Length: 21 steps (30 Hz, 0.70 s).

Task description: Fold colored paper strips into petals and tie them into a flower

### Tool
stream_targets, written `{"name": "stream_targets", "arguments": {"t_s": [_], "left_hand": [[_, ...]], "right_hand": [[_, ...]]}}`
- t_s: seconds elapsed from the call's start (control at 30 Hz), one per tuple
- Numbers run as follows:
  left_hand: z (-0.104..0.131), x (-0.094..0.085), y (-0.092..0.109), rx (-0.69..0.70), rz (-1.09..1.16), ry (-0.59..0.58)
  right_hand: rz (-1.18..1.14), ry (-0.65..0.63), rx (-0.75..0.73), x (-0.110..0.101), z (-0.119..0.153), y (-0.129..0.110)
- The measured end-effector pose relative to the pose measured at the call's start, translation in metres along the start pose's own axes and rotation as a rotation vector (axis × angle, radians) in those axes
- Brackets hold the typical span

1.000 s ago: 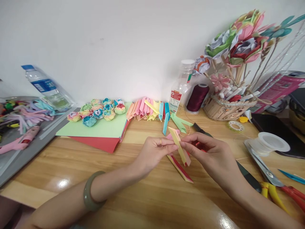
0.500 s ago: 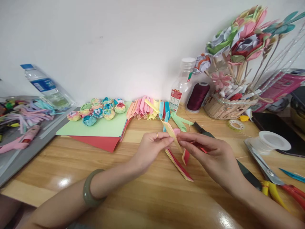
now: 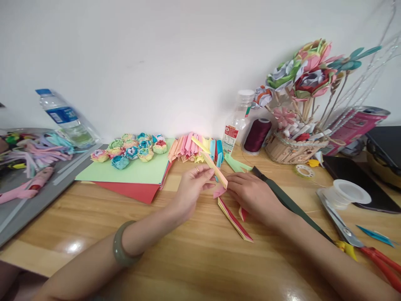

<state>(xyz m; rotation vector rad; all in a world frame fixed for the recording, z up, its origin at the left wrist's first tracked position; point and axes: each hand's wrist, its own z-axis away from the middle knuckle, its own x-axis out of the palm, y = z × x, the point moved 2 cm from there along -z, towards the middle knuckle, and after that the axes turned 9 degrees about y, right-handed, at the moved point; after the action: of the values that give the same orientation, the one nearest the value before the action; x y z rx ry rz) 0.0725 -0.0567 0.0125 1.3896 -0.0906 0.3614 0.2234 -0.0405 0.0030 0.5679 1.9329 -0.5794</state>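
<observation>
My left hand [image 3: 192,188] pinches a folded yellow-orange paper strip [image 3: 217,172], which slants down to the right. My right hand [image 3: 247,190] is palm down just right of the strip, its fingers bent towards a small pink paper piece [image 3: 219,192]; its fingertips are partly hidden, so what it grips is unclear. Below the hands a folded red and yellow strip [image 3: 234,220] lies on the wooden table. A short red piece [image 3: 242,213] pokes out under my right hand. Behind the hands stands a row of folded pink, yellow and blue papers [image 3: 191,148].
Small paper flowers [image 3: 120,161] sit on green sheets [image 3: 147,173] at the left. A glass bottle [image 3: 233,129], purple thread [image 3: 257,136] and a flower basket [image 3: 291,148] stand behind. Scissors [image 3: 346,232], a white spool [image 3: 347,194] and a phone [image 3: 360,184] lie at the right.
My right hand has turned palm down and moved off the strip, lower and slightly left. The yellow-orange strip stays in my left hand, now tilted differently. The view has shifted a little.
</observation>
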Motion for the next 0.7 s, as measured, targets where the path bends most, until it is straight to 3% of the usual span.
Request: {"name": "stream_targets", "arguments": {"t_s": [0.17,0.33,0.43,0.57,0.7], "left_hand": [[0.001,0.001,-0.002,-0.018,0.062,-0.051],[0.003,0.001,-0.004,-0.044,0.119,-0.063],[0.005,0.003,-0.007,-0.057,0.122,-0.085],[0.007,0.005,-0.012,-0.073,0.108,-0.093],[0.010,0.007,-0.016,-0.075,0.079,-0.136]], "right_hand": [[-0.022,0.041,0.087,-0.005,0.004,0.002],[-0.327,0.236,0.583,-0.035,0.010,0.010],[-0.646,0.330,0.761,-0.048,0.010,0.009],[-0.866,0.321,0.813,-0.048,0.010,0.003],[-0.932,0.324,0.765,-0.041,0.010,-0.005]]}}
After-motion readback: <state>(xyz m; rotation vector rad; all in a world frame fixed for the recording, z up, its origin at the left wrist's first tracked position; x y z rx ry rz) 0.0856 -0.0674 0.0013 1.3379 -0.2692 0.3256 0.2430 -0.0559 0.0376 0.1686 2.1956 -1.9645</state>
